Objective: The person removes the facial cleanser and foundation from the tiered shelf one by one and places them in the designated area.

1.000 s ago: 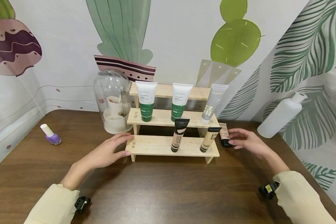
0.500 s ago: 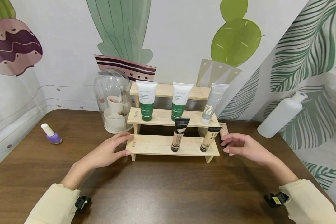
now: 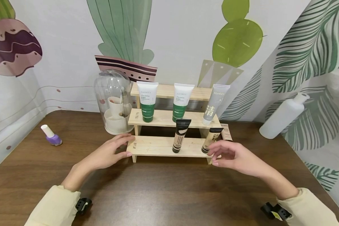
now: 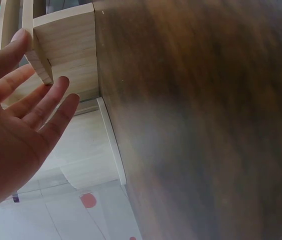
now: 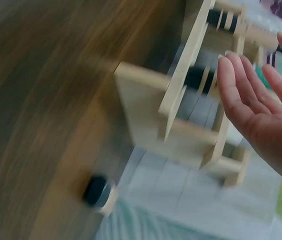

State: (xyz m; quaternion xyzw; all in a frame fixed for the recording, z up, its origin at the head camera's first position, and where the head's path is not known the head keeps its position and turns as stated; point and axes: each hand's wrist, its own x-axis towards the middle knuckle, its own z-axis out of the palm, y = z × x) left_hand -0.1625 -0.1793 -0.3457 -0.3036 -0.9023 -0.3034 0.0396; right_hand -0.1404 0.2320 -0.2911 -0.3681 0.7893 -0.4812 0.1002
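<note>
My left hand (image 3: pixel 110 153) rests its thumb and fingertips at the left end of the wooden tiered rack's (image 3: pixel 151 146) lowest step; the left wrist view shows the fingers (image 4: pixel 56 112) fairly straight around that board's end. My right hand (image 3: pixel 237 157) hovers in front of the rack's right end, fingers slightly bent and holding nothing. Its fingertips partly cover a small yellow tube (image 3: pixel 211 142) with black ends; contact cannot be told. A beige tube with a black top (image 3: pixel 179 137) stands left of it. Behind my right hand lies a pinkish BB tube (image 3: pixel 226 131), partly hidden.
On the middle step stand two white-green tubes (image 3: pixel 147 102) (image 3: pixel 183 102) and a grey tube (image 3: pixel 215 105). A clear dome (image 3: pixel 113 91) over white cups is left of the rack. A purple nail polish bottle (image 3: pixel 53 137) lies far left, a white bottle (image 3: pixel 283 116) far right.
My right hand has moved left and toward me, from beside the BB tube to in front of the small yellow tube. The left hand has stayed at the rack.
</note>
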